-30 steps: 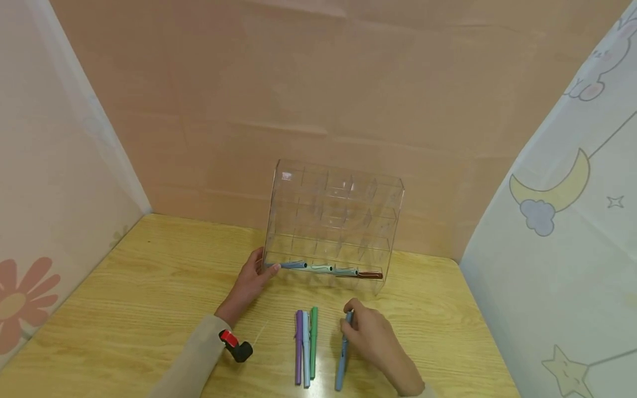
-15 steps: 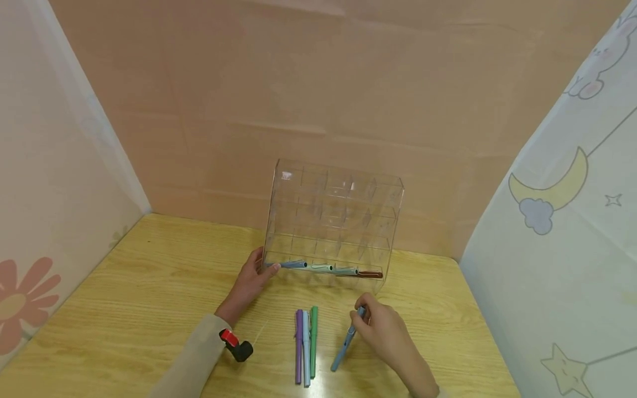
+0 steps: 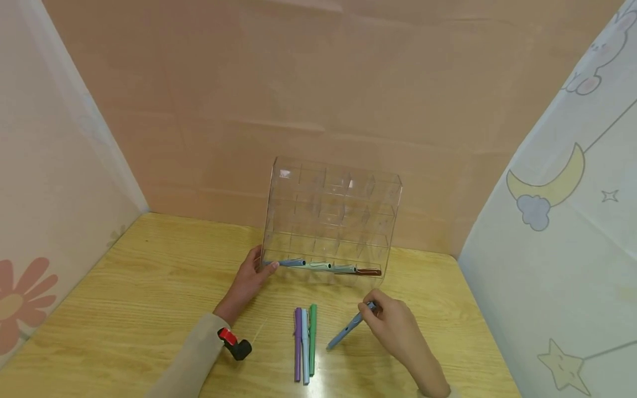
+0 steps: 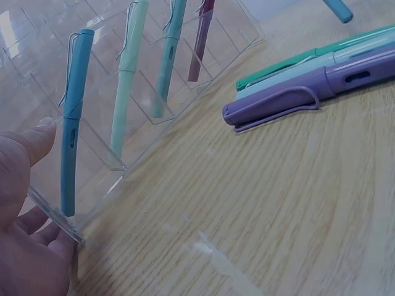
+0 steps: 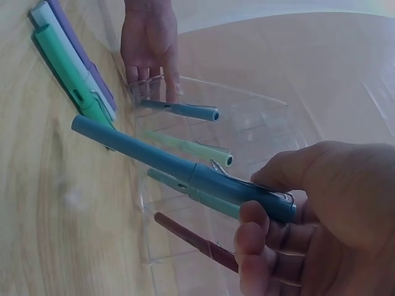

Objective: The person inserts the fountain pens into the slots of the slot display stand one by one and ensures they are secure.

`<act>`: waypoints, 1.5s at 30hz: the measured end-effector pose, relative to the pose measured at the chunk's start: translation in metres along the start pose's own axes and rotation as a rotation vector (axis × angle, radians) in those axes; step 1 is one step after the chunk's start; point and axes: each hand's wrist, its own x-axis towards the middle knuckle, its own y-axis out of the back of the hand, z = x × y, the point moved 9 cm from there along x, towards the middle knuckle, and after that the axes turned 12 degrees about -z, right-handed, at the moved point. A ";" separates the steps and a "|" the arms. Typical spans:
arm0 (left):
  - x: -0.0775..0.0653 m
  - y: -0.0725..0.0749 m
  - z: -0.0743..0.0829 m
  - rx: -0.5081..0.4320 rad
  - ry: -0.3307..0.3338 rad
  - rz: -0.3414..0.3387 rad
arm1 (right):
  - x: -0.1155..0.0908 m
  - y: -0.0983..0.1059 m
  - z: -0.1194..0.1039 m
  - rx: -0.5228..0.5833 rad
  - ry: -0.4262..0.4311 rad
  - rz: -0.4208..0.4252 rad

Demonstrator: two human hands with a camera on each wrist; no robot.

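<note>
My left hand (image 3: 250, 278) grips the lower left edge of a clear pen rack (image 3: 328, 254), thumb in front and fingers round behind in the left wrist view. Along the rack's bottom row lie a blue pen (image 4: 74, 111), a pale green pen (image 4: 126, 74), a teal pen (image 4: 171, 55) and a maroon pen (image 4: 200, 43). My right hand (image 3: 398, 331) pinches another blue pen (image 5: 142, 151) by its clip end, between thumb and fingers. That pen slants, its other end pointing left and toward me, in front of the rack.
A purple pen (image 3: 297, 345), a light blue pen (image 3: 306, 354) and a green pen (image 3: 312, 340) lie side by side on the wooden table (image 3: 149, 309). The rack's upper rows hold no pens. A black-and-red strap mount (image 3: 235, 344) sits on the left wrist.
My right hand has moved right and slightly toward the rack with the blue pen, which has swung from nearly upright in view to a slant. My left hand stays on the rack.
</note>
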 end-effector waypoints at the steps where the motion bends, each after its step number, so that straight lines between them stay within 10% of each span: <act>1: 0.000 0.000 0.001 0.003 -0.004 0.000 | -0.001 0.003 0.001 0.006 -0.005 0.012; 45: -0.004 -0.003 0.006 -0.007 -0.004 0.003 | -0.018 0.058 0.024 0.019 -0.070 0.175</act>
